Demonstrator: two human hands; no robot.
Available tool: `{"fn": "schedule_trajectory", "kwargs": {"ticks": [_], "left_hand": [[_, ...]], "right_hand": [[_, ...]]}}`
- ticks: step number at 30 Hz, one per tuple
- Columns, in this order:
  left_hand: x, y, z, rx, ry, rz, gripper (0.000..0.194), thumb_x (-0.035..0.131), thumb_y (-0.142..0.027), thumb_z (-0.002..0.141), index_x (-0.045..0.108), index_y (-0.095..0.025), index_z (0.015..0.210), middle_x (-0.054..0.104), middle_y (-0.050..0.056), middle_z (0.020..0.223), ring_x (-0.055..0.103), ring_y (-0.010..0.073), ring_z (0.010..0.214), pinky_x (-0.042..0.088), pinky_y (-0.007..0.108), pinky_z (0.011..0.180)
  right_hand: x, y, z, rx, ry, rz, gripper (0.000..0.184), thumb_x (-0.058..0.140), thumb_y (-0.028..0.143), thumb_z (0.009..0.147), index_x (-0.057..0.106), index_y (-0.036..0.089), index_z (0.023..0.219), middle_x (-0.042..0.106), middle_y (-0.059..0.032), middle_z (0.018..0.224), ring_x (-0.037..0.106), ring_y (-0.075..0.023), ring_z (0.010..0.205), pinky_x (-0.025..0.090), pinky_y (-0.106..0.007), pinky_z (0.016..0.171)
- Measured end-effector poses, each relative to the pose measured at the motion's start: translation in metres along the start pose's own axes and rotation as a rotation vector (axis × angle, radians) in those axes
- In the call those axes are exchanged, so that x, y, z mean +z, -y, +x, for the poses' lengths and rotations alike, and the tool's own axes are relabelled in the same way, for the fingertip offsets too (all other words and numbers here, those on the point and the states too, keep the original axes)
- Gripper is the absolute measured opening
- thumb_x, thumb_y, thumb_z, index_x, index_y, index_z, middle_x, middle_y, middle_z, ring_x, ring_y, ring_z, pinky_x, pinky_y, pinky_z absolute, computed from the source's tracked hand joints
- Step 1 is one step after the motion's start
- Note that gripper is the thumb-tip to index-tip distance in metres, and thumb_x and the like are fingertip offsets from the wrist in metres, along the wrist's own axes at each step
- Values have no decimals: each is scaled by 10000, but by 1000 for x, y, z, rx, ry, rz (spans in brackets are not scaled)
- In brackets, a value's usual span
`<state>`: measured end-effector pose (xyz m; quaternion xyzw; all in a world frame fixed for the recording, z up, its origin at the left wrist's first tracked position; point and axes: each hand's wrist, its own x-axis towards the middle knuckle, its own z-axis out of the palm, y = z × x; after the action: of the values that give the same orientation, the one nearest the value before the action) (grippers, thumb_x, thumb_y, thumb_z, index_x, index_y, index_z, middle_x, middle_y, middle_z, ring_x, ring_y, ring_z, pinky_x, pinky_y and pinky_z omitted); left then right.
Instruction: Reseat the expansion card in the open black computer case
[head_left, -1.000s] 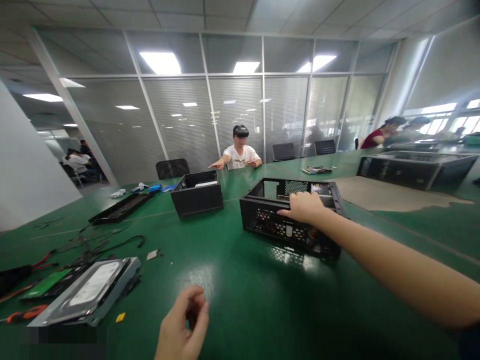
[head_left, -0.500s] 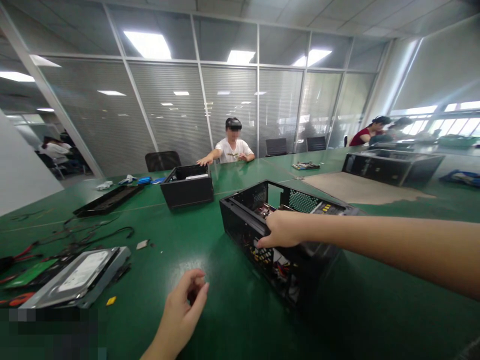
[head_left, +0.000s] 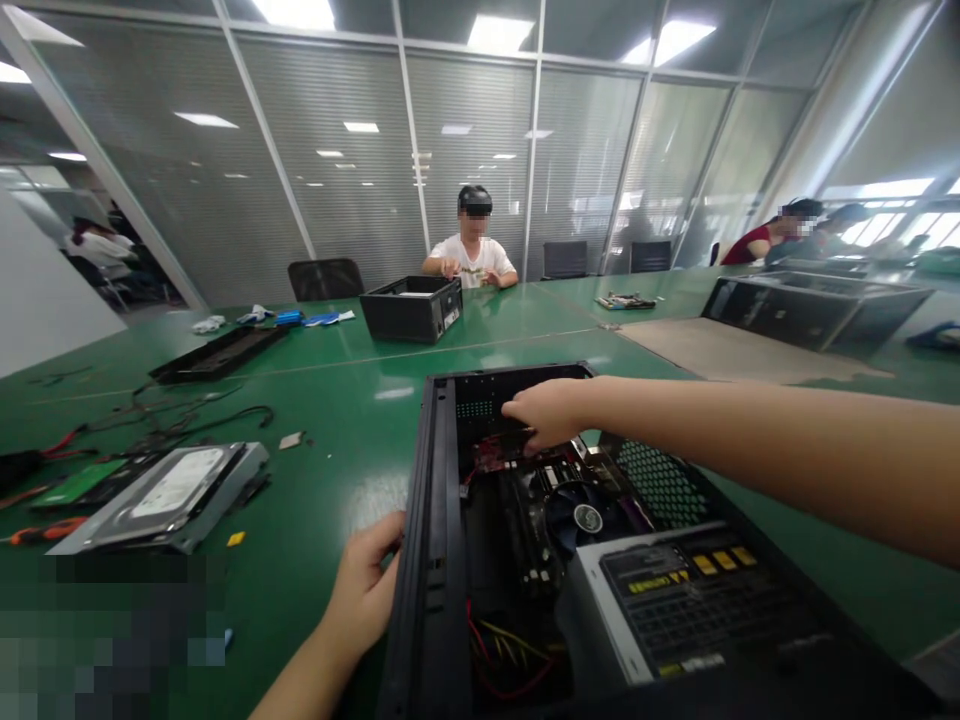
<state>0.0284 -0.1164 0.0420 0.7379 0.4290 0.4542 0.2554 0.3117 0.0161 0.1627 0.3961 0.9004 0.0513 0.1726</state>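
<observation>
An open computer case (head_left: 442, 500) lies on its side close in front of me. My left hand (head_left: 369, 575) rests against its left outer side, fingers curved, fingertips at the case edge. My right hand (head_left: 551, 412) reaches into the far part, fingers bent over the circuit board (head_left: 495, 455); whether something is between them is hidden. Nearer to me are a cooling fan (head_left: 587, 517) and a power supply (head_left: 675, 590) with a printed label. Red and yellow wires (head_left: 510, 645) lie at the near left inside the case.
On the left lie a hard drive (head_left: 180, 485) in a bracket, loose cables (head_left: 202, 415) and a black panel (head_left: 225, 352). Across the green table (head_left: 337, 385), a person (head_left: 472, 250) sits behind a smaller black case (head_left: 409, 315). Another case (head_left: 787, 310) stands at the right on cardboard (head_left: 720, 350).
The near case has turned and tipped so that its open side faces up. My right hand has moved from its front edge to inside; my left hand has come against its side.
</observation>
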Motion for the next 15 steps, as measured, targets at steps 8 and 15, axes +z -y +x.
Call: {"fn": "schedule_trajectory", "kwargs": {"ticks": [8,15], "left_hand": [[-12,-13,4,191,190,80,404,528,-433,896,572,-193,574,519,16,559,462,146,527,452,261,550],[-10,-16,0,295,249,26,480,479,-561,890,577,-226,560,517,36,517,484,179,506,439,293,512]], "right_hand": [[30,-1,23,-125,220,115,630,714,277,708,606,163,1317,729,-114,1001,691,-279,837,488,-348,667],[20,30,31,-79,268,-95,521,776,286,713,664,70,1174,715,-190,1041,689,-327,936,518,-371,723]]}}
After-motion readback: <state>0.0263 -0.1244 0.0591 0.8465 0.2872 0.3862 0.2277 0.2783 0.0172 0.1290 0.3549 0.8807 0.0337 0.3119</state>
